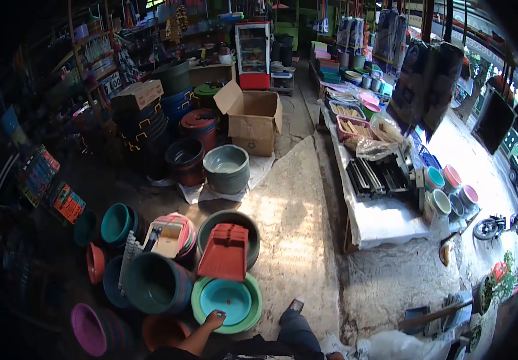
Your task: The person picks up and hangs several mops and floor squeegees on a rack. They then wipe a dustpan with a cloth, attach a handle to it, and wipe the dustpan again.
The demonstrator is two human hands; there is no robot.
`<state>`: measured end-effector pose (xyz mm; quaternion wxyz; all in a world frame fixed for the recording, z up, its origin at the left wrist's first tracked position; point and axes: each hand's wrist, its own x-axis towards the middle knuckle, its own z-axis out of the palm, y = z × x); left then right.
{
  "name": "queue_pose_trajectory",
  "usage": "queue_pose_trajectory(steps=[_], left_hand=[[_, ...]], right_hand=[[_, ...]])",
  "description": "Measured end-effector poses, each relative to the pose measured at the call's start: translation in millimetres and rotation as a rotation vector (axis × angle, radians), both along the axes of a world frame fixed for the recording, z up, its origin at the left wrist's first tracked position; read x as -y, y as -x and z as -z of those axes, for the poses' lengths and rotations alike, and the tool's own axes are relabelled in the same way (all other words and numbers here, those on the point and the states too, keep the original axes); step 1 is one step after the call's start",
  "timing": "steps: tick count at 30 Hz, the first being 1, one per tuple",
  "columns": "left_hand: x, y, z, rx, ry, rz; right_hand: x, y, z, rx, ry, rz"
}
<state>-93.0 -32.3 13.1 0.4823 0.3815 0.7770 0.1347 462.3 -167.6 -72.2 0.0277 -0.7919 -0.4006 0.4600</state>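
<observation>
Head view: left hand at the near rim of a green basin on the shop floor.

The left hand reaches in from the bottom edge with its fingertips on that rim; whether the fingers are curled around it or just resting on it cannot be told, and the right hand is out of sight. A teal basin is nested inside the green basin. Just beyond the green basin, a red dustpan lies tilted across a dark round tub. Left of the green basin is a deep dark-green tub, with an orange basin beside the forearm and a purple basin further left. To the right of the green basin, the person's foot rests on the concrete floor. Well beyond it is an open cardboard box, and far to the right is a white-covered tabletop.
</observation>
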Motion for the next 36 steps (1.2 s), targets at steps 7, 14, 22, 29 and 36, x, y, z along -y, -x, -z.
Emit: queue_pose_trajectory(steps=[7, 14, 22, 29, 36], left_hand=[[-120.4, -65.5, -22.2, -0.171, 0.145, 0.31], [-263.2, -119.4, -74.8, -0.009, -0.078, 0.037], [-353.2, -70.6, 36.9, -0.037, 0.234, 0.165], [-576.7, -47.0, 21.1, 0.029, 0.251, -0.036], [-897.2, -91.5, -85.0, -0.081, -0.27, -0.007]], right_hand=[[-228.2, -63.0, -64.0, -0.282, -0.086, 0.376], [-449.6, -96.3, -122.8, -0.134, -0.324, 0.128], [-618.6, -96.3, -104.8, -0.321, -0.213, 0.302], [-727.6, -120.7, -113.9, -0.144, 0.342, 0.187], [-880.0, -110.9, -89.3, -0.277, -0.023, 0.398]])
